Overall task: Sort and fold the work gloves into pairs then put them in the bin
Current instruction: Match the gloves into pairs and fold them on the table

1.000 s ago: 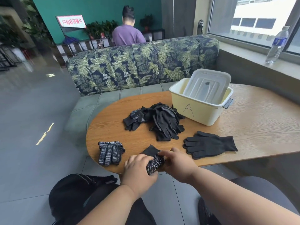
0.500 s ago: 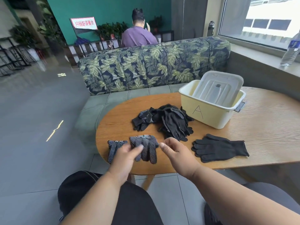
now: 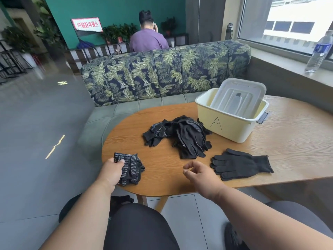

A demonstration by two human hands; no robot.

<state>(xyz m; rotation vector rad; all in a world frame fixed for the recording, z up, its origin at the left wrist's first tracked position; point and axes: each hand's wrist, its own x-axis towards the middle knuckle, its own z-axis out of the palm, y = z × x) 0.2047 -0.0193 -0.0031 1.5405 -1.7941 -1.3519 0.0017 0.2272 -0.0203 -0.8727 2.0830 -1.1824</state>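
Observation:
My left hand grips a stack of black dotted gloves at the near left edge of the wooden table. My right hand hovers empty just above the table's front, fingers loosely curled and apart. A pile of black gloves lies in the middle of the table. A flat pair of plain black gloves rests to the right of my right hand. The pale yellow bin marked "A" stands behind, with its lid leaning inside it.
A leaf-patterned sofa runs behind the table, and a person in purple sits beyond it. A water bottle stands on the window ledge at right. Grey tiled floor lies to the left.
The dotted glove I was folding with both hands went left onto the other dotted gloves. My left hand now grips that stack and my right hand has let go.

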